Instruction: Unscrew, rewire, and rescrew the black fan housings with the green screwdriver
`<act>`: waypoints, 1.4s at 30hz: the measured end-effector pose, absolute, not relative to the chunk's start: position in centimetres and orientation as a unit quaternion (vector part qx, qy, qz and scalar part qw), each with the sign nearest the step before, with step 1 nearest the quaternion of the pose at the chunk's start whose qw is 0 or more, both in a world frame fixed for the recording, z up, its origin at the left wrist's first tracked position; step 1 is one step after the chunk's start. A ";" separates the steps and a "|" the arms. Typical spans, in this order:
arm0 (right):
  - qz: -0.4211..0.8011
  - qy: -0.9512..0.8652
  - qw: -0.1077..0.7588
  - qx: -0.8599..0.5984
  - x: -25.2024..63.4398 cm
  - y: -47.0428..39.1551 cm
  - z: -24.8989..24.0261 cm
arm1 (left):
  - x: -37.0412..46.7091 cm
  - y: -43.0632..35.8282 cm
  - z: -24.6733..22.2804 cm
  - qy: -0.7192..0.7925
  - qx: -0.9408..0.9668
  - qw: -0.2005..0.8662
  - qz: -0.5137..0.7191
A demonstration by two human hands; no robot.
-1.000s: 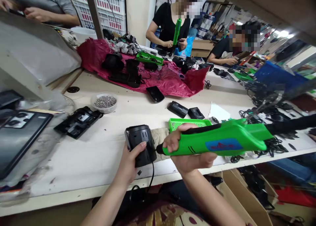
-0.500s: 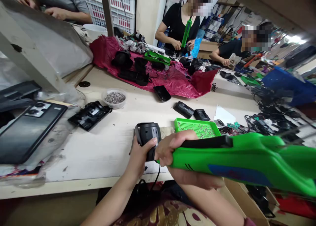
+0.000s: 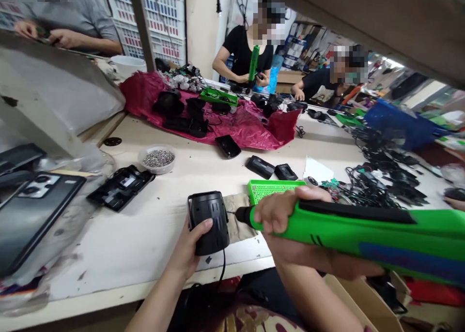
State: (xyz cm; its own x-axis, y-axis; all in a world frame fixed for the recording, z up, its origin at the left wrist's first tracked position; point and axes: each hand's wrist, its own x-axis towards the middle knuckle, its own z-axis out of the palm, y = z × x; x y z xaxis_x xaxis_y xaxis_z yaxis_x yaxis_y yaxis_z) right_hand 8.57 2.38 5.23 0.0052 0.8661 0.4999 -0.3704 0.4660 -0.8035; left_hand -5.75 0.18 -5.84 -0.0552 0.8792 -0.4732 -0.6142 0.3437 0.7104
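Observation:
Near the front edge of the white table (image 3: 145, 240), my left hand (image 3: 191, 240) grips a black rounded housing (image 3: 210, 220) with slots and a cable hanging below it. My right hand (image 3: 290, 225) is wrapped round a green electric screwdriver (image 3: 337, 230) with a black nose. The thin bit points left at the housing's right side; whether it touches is unclear. A beige cloth pad (image 3: 238, 225) lies beneath the bit. Behind my right hand is a green perforated tray (image 3: 261, 189), partly hidden by it.
Left are a phone (image 3: 39, 216), an open black casing (image 3: 121, 187) and a bowl of screws (image 3: 158, 158). Black parts (image 3: 259, 167) lie behind the tray. Farther off are a pink plastic sheet (image 3: 247, 126), tangled cables (image 3: 374, 177) and three people at work.
My right hand has drawn the screwdriver right, away from the housing, so its black nose and bit now show. The housing is turned more upright in my left hand. The view has shifted.

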 end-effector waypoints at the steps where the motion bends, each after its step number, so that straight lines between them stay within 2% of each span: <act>1: 0.427 -0.536 0.698 -0.206 8.6 2.9 5.2 | -5.8 0.2 -5.9 0.471 0.140 0.672 0.554; 3: 0.389 -0.536 0.733 -0.152 8.3 3.9 4.7 | -5.8 0.2 -5.8 0.475 0.135 0.668 0.556; 6: 0.416 -0.522 0.733 -0.133 7.5 5.3 3.3 | -5.4 0.1 -5.4 0.484 0.133 0.664 0.555; 11: 0.468 -0.496 0.714 -0.161 6.6 6.8 1.1 | -4.9 0.0 -5.0 0.511 0.143 0.647 0.548; 14: 0.449 -0.469 0.738 -0.185 6.6 7.0 1.4 | -5.9 0.0 -5.9 0.498 0.104 0.674 0.536; 18: 0.467 -0.434 0.748 -0.184 7.9 6.4 3.9 | -8.2 -0.3 -7.6 0.413 0.034 0.774 0.478; 22: 0.541 -0.395 0.729 -0.141 10.1 5.7 6.0 | -8.7 -1.0 -7.7 0.277 0.079 0.850 0.441; 26: 0.567 -0.400 0.718 -0.058 11.6 5.6 6.4 | -8.1 -1.2 -7.7 0.169 0.139 0.872 0.439; 29: 0.563 -0.420 0.712 -0.025 12.4 5.5 6.0 | -8.4 -1.4 -8.5 0.182 0.135 0.873 0.431; 32: 0.559 -0.446 0.698 -0.037 13.3 5.3 5.6 | -8.5 -1.7 -9.0 0.276 0.168 0.828 0.459; 37: 0.545 -0.456 0.702 -0.048 14.2 4.8 4.9 | -6.7 -2.2 -7.6 0.460 0.298 0.659 0.515; 42: 0.548 -0.458 0.695 -0.080 14.4 4.5 4.0 | -5.6 -2.6 -6.6 0.524 0.345 0.606 0.490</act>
